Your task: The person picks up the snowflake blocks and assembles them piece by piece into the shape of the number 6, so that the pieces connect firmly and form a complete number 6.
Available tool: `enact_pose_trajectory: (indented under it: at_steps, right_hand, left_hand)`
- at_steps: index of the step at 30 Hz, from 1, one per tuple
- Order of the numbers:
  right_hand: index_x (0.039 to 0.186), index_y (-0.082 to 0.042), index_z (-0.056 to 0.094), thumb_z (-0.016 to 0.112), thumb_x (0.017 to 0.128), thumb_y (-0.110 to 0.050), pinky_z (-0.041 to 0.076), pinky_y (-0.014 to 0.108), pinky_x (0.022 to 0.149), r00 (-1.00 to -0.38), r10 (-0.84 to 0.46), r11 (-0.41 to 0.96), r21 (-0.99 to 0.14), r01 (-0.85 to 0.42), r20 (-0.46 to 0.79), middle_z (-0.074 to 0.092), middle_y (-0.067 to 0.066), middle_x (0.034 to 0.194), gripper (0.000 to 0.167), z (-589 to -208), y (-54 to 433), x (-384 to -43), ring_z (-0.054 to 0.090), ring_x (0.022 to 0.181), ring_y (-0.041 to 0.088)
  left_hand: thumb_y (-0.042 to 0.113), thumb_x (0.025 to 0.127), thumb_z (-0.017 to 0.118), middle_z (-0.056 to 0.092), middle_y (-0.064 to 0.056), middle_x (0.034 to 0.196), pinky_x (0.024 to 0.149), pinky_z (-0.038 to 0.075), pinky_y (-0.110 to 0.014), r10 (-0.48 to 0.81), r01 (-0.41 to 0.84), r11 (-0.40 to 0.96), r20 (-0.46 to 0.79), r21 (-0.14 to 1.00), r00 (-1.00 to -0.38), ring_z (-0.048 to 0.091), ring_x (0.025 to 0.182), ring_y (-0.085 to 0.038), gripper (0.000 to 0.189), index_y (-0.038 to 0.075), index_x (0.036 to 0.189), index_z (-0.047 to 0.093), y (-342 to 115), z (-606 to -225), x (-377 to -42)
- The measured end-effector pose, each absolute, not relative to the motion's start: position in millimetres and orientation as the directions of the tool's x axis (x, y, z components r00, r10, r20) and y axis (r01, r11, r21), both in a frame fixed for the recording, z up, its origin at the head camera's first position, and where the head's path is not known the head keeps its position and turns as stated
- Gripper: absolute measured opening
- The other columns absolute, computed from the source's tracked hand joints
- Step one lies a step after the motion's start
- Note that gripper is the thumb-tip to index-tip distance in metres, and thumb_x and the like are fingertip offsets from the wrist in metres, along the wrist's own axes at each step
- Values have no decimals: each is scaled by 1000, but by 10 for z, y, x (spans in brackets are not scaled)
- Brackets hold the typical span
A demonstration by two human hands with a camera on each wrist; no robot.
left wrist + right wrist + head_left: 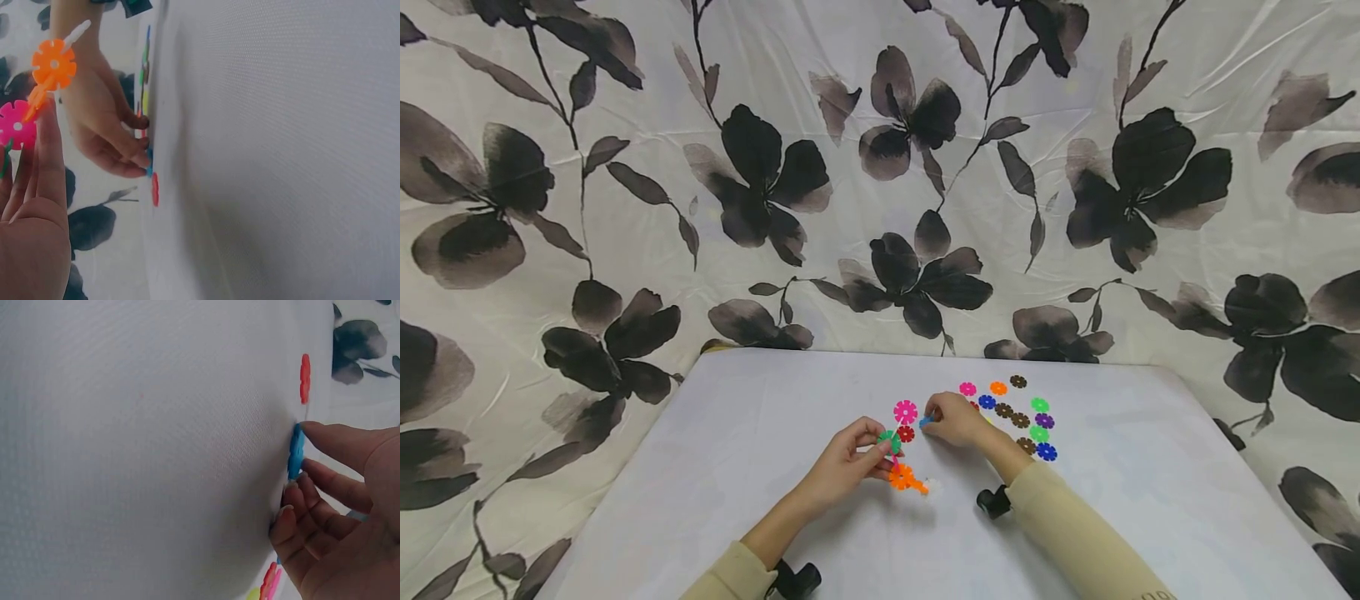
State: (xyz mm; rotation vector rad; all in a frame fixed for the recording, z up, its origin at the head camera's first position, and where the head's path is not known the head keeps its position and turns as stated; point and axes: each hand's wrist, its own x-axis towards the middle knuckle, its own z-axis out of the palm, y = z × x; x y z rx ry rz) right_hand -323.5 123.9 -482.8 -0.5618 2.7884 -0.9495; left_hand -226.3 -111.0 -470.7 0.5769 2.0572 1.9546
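My left hand [848, 457] grips a chain of interlocking flower-shaped plastic discs, held up over the table. In it are a green disc [889, 442], a pink disc [17, 126], an orange disc [54, 64], a second orange one seen nearly edge-on [39, 100] and a white piece [77, 34] at the end. With thumb and fingers, my right hand [957, 419] pinches a blue disc [296, 451] close to the tabletop. Between the hands in the head view, a red disc [906, 433] lies near a larger pink disc [906, 412].
Beyond my right hand several loose discs are spread on the white table [760, 400], among them a brown disc [1020, 420], a light green disc [1039, 434] and a dark blue disc [1047, 452]. A flower-printed cloth [865, 208] hangs behind the table.
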Motion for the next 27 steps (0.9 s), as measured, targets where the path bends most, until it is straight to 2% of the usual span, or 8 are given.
enact_pose_trajectory:
  at_steps: [5, 9, 13, 18, 27]
  right_hand:
    - [95, -2, 65, 79, 90, -10, 49, 36, 80, -931, -365, 740, -615, -271, -29, 58, 5, 88, 17, -4854, 1269, -3209, 52, 83, 19]
    - [93, -4, 65, 81, 89, -14, 48, 33, 76, -934, -355, 744, -617, -256, -40, 58, 3, 86, 20, -4878, 1312, -3184, 52, 80, 18]
    - [86, -6, 65, 83, 86, -18, 45, 29, 65, -932, -357, 728, -644, -236, -61, 59, 2, 77, 22, -4895, 1376, -3171, 51, 71, 15]
    - [74, -8, 64, 84, 86, -18, 39, 26, 58, -912, -410, 688, -669, -282, -37, 55, -2, 64, 24, -4865, 1493, -3129, 46, 62, 12]
    - [83, -11, 71, 80, 90, -21, 47, 27, 57, -876, -481, 602, -714, -357, 33, 62, -3, 62, 15, -4629, 1690, -2998, 56, 60, 13]
  left_hand:
    - [20, 106, 59, 68, -25, 117, 83, 61, -35, 448, 114, 22, 92, 993, -890, 72, 91, -26, 26, -1, 120, 51, -1094, -4712, -2270]
    - [19, 105, 60, 69, -20, 115, 84, 61, -35, 445, 108, 21, 88, 994, -891, 72, 91, -26, 26, -1, 120, 51, -1081, -4715, -2276]
    - [17, 105, 60, 70, -18, 114, 83, 61, -36, 441, 105, 15, 88, 994, -893, 72, 91, -26, 25, -1, 120, 51, -1067, -4711, -2273]
    - [17, 105, 60, 70, -18, 114, 83, 61, -35, 438, 102, 20, 83, 995, -895, 72, 91, -27, 25, -2, 120, 51, -1066, -4717, -2278]
    - [17, 105, 59, 70, -17, 115, 83, 61, -35, 435, 103, 29, 80, 994, -897, 72, 91, -26, 25, -2, 120, 52, -1053, -4697, -2270]
